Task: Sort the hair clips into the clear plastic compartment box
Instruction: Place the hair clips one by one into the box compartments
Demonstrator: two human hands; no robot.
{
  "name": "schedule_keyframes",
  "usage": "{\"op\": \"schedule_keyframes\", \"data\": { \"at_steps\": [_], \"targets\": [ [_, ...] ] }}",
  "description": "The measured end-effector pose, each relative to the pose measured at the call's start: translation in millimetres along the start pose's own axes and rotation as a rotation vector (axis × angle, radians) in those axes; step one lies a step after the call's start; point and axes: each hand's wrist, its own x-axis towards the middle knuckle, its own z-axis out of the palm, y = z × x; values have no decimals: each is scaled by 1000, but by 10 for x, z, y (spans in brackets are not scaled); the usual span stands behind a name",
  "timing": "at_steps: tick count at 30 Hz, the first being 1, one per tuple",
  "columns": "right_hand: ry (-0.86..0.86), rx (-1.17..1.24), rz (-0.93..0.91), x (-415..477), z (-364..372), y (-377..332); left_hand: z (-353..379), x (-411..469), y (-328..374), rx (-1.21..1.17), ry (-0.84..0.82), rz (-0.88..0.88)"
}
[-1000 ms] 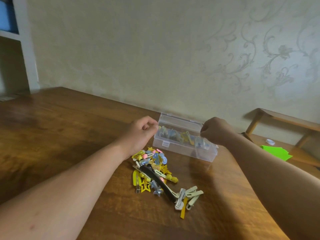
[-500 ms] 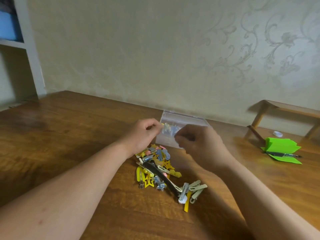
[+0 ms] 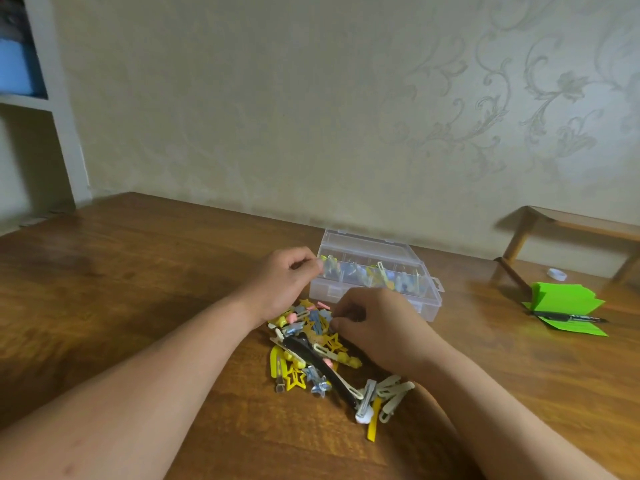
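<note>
hair clips [image 3: 318,344] lay in a loose heap on the wide wooden table [image 3: 138,289], near the middle and just on the near side of the box. a patterned pale wall stood behind the table. a white shelf unit [image 3: 52,98] stood at the far left, and a low wooden frame [image 3: 571,223] stood on the tabletop at the far right.

the clear plastic compartment box [image 3: 420,304] sat just beyond the heap with its lid tipped back toward the wall. its row of compartments already held blue, yellow and pale clips.

my left hand [image 3: 284,284] was at the left end of the box. its fingers were curled and its fingertips [image 3: 313,265] were bunched right against that end. i could not tell whether they pinched the box wall, a small clip, or nothing.

my right hand [image 3: 381,329] lay palm down over the far right side of the heap, with its fingers folded into the clips. what they gripped, if anything, was hidden under my knuckles.

a stack of green paper [image 3: 568,299] lay well off to the right, with a dark pen [image 3: 568,318] resting across it. a small white object [image 3: 557,273] lay just beyond the paper.

in the heap itself, a long black clip [image 3: 315,358] ran across the middle. pale snap clips [image 3: 391,393] fanned out at the near right edge. a yellow star clip [image 3: 294,377] sat at the near left.
</note>
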Motion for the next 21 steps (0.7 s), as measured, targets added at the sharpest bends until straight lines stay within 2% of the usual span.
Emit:
{"op": "schedule_keyframes", "data": {
  "at_steps": [7, 11, 15, 18, 21],
  "targets": [
    [-26, 112, 27, -21, -40, 38, -9, -44, 65, -36, -8, 4],
    [-23, 269, 28, -26, -95, 85, -29, -27, 60, -133, 62, -49],
    [124, 403, 7, 28, -203, 77, -49, 12, 27, -199, 116, -87],
    [248, 395, 40, 252, -351, 32, -44, 29, 1, -196, 111, -84],
    [217, 353, 116, 553, -419, -59, -38, 40, 6, -188, 96, -90]
  ]
}}
